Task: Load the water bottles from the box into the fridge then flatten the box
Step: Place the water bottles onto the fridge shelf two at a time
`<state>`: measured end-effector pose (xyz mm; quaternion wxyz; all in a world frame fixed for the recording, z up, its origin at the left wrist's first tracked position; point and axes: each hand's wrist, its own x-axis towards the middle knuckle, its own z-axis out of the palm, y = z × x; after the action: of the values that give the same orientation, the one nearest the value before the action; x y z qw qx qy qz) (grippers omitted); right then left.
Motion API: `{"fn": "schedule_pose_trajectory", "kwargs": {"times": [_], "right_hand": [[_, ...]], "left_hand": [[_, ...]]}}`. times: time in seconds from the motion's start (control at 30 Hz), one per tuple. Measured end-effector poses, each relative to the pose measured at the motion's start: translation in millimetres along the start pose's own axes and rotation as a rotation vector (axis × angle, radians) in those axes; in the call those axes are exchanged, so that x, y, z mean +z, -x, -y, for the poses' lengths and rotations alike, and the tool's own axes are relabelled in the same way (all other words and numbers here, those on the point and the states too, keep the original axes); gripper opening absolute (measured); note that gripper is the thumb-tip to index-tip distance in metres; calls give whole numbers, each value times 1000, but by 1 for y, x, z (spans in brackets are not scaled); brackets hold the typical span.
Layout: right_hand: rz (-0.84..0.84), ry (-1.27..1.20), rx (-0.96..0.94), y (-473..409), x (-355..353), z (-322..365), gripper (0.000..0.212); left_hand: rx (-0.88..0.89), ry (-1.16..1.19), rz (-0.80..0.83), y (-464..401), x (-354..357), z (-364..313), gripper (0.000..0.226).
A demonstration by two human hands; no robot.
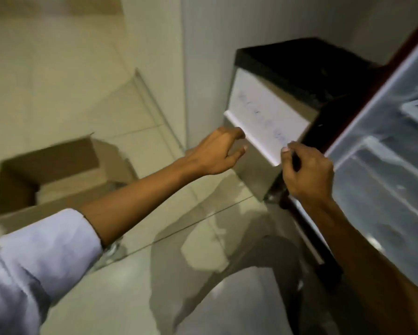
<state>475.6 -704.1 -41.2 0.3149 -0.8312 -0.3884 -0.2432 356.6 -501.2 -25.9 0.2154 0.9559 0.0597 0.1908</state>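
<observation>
Seemingly late in loading, the cardboard box [65, 170] stands open and unflattened on the floor (no bottles discernible through blur), while the left hand [217, 153] hovers loosely spread, grasping nothing, and the right hand [309, 172] curls near the fridge [287, 68]'s white inner panel [266, 114], grip indeterminate.

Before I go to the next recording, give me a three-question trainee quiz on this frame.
1. True or false: the fridge door stands open.
2. Which hand is nearer the cardboard box: A) left hand, B) right hand?
3. Fill in: both hands are at the lower edge of the white ____.

Key: 1 true; 2 A; 3 flap, inside the fridge.
</observation>
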Motion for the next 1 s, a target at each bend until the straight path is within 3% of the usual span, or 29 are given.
{"fn": "schedule_pose_trajectory", "kwargs": {"times": [0.1,0.3,0.47,0.67,0.83,1.0], "right_hand": [[-25,-67,-227,31,50,39,23],[175,-315,-285,76,117,105,35],[430,-333,-317,97,139,163,37],[589,-448,-465,112,175,220,32],[788,-456,-554,117,214,263,31],[1103,-320,-702,111,259,297,57]], "left_hand": [[-150,-20,-5,50,2,33,37],[-460,-21,-24,163,8,84,38],[-728,-29,-43,239,12,106,38],[-1012,-84,-137,297,-6,140,39],[-1188,-182,-46,318,-4,158,52],[-1246,-198,74,320,9,165,57]]}}
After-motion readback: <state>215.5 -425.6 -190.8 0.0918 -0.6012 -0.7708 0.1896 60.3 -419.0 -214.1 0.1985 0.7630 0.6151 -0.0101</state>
